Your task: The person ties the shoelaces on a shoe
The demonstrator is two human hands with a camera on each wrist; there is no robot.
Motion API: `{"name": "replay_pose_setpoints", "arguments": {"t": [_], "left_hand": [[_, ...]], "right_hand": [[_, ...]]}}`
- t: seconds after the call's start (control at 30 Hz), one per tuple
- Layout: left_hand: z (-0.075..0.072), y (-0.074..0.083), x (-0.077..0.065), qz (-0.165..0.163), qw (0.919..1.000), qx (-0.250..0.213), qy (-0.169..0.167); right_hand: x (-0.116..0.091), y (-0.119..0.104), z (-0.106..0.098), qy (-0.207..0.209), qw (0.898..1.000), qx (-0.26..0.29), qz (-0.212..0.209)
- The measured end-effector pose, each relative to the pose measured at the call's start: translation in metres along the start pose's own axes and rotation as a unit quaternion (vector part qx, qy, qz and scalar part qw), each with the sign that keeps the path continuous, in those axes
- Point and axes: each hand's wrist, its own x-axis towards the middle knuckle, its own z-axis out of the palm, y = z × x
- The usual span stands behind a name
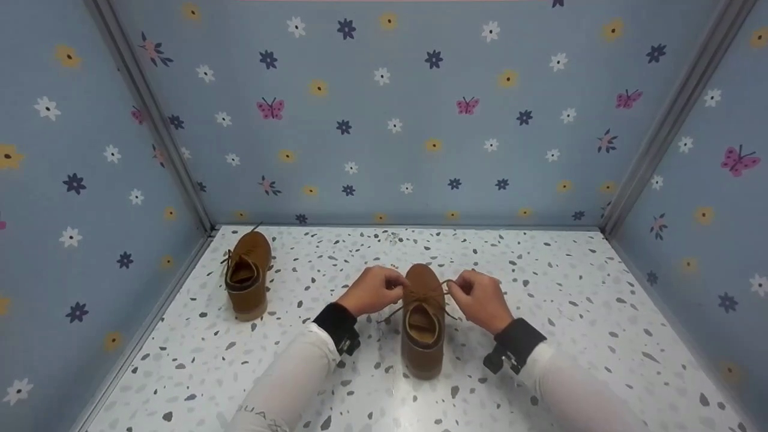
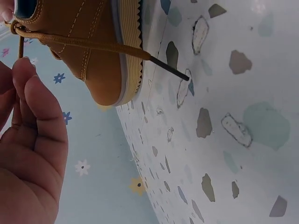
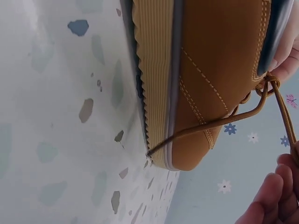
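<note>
A brown lace-up shoe (image 1: 423, 359) stands upright on the speckled surface, its toe pointing away from me. Its brown shoelace (image 3: 210, 125) is knotted over the opening, with loose ends hanging down both sides. On the shoe's left, my left hand (image 1: 374, 290) pinches a part of the lace between thumb and fingers. Opposite it, my right hand (image 1: 481, 301) pinches a lace loop, whose two strands run from the knot to the fingertips in the right wrist view. One hanging end with a dark tip (image 2: 169, 69) lies across the sole in the left wrist view.
A second brown shoe (image 1: 251, 264), its lace tied, stands upright at the back left. The white speckled surface (image 1: 528, 264) is bordered by blue flowered panels (image 1: 390, 120) at the back and both sides. Grey metal posts (image 1: 150, 102) mark the corners.
</note>
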Motion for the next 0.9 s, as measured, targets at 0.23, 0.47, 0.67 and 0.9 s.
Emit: {"name": "replay_pose_setpoints", "arguments": {"t": [0.23,0.47,0.67,0.9], "left_hand": [[0.002,0.001,0.001,-0.006,0.9999,-0.015,-0.001],[0.003,0.001,0.001,-0.021,0.9996,-0.019,0.007],[0.002,0.003,-0.002,-0.035,0.9973,-0.060,0.021],[0.002,0.002,-0.006,-0.059,0.9904,-0.123,0.024]], "right_hand": [[-0.003,0.000,0.001,-0.019,0.999,0.004,0.028],[-0.002,-0.006,-0.004,-0.047,0.999,0.003,0.022],[0.001,-0.008,-0.009,-0.070,0.996,0.031,0.046],[0.000,-0.005,-0.008,-0.077,0.982,0.110,0.131]]}}
